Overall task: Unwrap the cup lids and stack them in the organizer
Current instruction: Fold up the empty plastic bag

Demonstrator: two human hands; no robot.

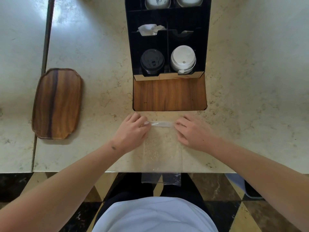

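Countertop (250, 81), pale marble, fills most of frame w/ a seam running down the left side; checkered floor (225, 195) shows along the bottom edge; organizer (207, 30), black w/ a wood-grain front panel, stands at top centre, divided into compartments; wooden tray (57, 104) lies at centre left, well apart from organizer; clear plastic wrap (160, 148) spreads flat at lower centre, between the two forearms, its near end hanging over the counter edge, its far end rolled into a thin strip betw. the hands; left hand (132, 131) at centre, fingers curled and pinching the left end of that rolled strip; right hand (192, 133) just right of centre, fingers bent down onto the right end, prob. pinching it too; white lids (183, 58) stacked in organizer's front right compartment; black lids (152, 61) stacked in front left compartment, beside the white ones; crumpled white paper (150, 30) in a middle left compartment; two white cups (158, 2) partly cut off at top edge, in rear compartments
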